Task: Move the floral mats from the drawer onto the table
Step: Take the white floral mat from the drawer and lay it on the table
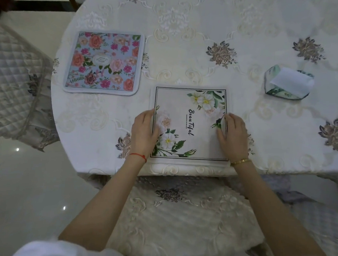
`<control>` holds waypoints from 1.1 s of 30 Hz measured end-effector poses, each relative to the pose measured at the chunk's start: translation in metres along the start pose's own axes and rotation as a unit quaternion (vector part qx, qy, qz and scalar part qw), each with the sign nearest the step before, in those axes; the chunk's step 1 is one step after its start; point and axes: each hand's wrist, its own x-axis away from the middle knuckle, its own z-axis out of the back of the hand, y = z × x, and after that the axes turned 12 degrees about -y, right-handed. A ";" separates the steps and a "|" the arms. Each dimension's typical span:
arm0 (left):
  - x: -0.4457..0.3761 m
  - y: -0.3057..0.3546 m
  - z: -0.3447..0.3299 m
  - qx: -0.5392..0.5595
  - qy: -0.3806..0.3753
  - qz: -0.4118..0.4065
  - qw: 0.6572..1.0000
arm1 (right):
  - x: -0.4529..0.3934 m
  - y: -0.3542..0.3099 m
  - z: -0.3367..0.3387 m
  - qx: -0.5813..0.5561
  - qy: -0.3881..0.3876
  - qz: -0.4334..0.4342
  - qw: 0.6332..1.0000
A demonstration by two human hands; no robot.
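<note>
A white floral mat [191, 109] with a black border and the word "Beautiful" lies flat near the table's front edge. My left hand [144, 132] rests on its left edge with fingers together and flat. Over on the mat's right side, my right hand [233, 137] lies the same way. A second mat [103, 63], blue with pink and orange roses, sits flat further left and back. Both mats rest on the round table [189, 40], which is covered in an embroidered cream cloth. No drawer is in view.
A green-and-white tissue pack [288, 82] stands on the table at the right. A quilted chair [11, 74] is at the left, and a cushioned chair seat [178, 217] sits below the table's front edge. Glossy floor tiles [22, 178] lie to the left.
</note>
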 end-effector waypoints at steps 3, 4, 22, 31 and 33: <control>-0.047 0.009 0.000 -0.036 -0.018 -0.056 0.998 | -0.051 -0.022 -0.004 0.024 -0.055 0.066 0.996; -0.062 0.012 -0.001 -0.052 -0.029 -0.068 0.996 | -0.067 -0.031 -0.007 0.032 -0.075 0.080 0.993; -0.131 -0.015 -0.041 -0.143 -0.076 -0.049 0.986 | -0.129 -0.020 -0.032 0.025 -0.129 0.110 0.985; -0.120 -0.011 -0.025 -0.111 -0.065 0.017 0.991 | -0.112 0.018 -0.009 0.005 -0.098 0.016 0.995; -0.120 -0.002 -0.023 -0.099 -0.077 -0.009 0.992 | -0.112 0.000 -0.012 0.007 -0.099 0.061 0.993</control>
